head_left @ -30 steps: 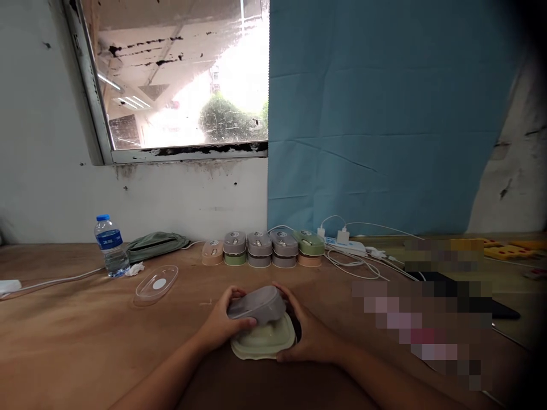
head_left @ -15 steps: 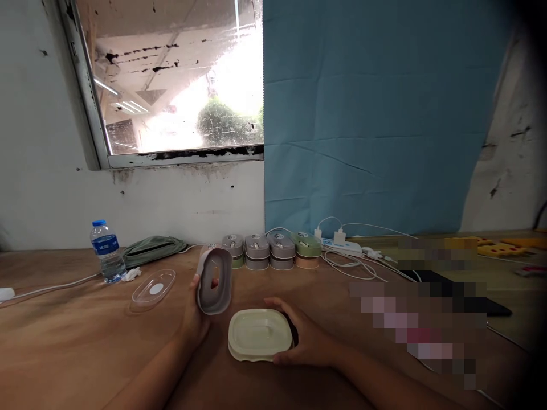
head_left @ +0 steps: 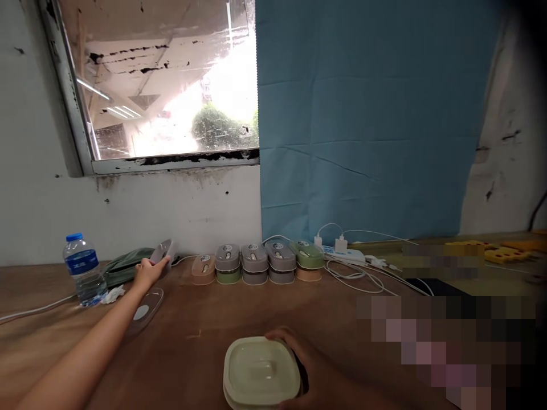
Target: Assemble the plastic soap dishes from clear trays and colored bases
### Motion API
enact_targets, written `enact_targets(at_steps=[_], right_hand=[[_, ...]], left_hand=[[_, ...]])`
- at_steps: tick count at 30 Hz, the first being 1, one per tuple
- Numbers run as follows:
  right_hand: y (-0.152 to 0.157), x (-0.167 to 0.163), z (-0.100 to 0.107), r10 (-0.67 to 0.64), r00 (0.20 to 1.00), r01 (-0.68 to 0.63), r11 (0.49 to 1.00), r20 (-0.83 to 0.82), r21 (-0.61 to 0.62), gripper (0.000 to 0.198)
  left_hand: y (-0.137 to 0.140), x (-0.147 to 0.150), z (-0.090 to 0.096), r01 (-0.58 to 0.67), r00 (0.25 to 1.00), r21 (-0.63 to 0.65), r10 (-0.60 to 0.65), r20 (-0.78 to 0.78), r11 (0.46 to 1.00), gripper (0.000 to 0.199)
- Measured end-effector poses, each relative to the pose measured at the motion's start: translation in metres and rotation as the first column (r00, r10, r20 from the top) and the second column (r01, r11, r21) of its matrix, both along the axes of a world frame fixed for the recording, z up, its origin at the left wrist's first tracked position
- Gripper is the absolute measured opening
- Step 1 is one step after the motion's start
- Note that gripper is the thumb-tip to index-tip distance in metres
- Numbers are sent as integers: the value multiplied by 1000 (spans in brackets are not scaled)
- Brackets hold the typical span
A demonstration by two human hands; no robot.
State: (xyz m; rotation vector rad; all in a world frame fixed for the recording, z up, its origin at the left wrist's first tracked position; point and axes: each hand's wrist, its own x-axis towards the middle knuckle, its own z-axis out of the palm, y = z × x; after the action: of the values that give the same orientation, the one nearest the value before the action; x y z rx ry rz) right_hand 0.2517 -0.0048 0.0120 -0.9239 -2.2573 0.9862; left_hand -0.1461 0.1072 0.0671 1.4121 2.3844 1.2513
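Observation:
My left hand (head_left: 149, 272) stretches to the back left, its fingers closed on the rim of a greyish-mauve oval lunch box part (head_left: 162, 255), seen from the side. This part is beside the green fabric pouch (head_left: 128, 265). Close below the left wrist, a clear oval lid (head_left: 147, 307) with a white round spot lies on the table. My right hand (head_left: 299, 364) wraps round the right side of a pale green lunch box piece (head_left: 261, 370), which rests near the front edge of view, its ridged face upward. The right palm and lower fingers are partly cut off.
Several stacked lunch boxes (head_left: 254, 265) stand in a row along the wall. At the left is a water bottle (head_left: 83, 270) beside a crumpled tissue (head_left: 113, 294). White cables (head_left: 359, 276) and a power strip (head_left: 346, 254) lie at the right. A blurred patch covers the right side.
My left hand has carried the mauve part away from the middle to the back left, beside the pouch. My right hand stays on the pale green piece. The view has shifted slightly.

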Motion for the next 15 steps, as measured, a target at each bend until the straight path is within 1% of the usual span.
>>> enact_targets(at_steps=[1,3,6,9,12,14,15], right_hand=[[0,-1,1,-8,1000,8,1000,-2,-5,74],[-1,-2,4,-26,1000,25,1000,-13,-11,70],[2,-3,4,-39,999,38,999,-29,-14,65],[11,-1,-5,24,1000,-24,1000,-18,-4,72],[23,0,-19,92,996,-92,996,6,11,83],[26,0,-23,91,996,-91,996,12,21,86],[25,0,-22,88,996,-88,996,18,22,86]], left_hand=[[9,-4,-1,-47,999,-42,46,-29,998,68],[23,-7,-7,-92,995,-106,88,-42,990,74],[36,-7,-20,-145,983,-237,113,-146,961,84],[42,-11,-35,-186,964,-348,101,-247,919,88],[42,-17,-46,-192,963,-393,97,-250,899,90],[40,-18,-48,-219,958,-413,115,-261,884,92],[38,-16,-47,-206,959,-403,103,-262,892,92]])
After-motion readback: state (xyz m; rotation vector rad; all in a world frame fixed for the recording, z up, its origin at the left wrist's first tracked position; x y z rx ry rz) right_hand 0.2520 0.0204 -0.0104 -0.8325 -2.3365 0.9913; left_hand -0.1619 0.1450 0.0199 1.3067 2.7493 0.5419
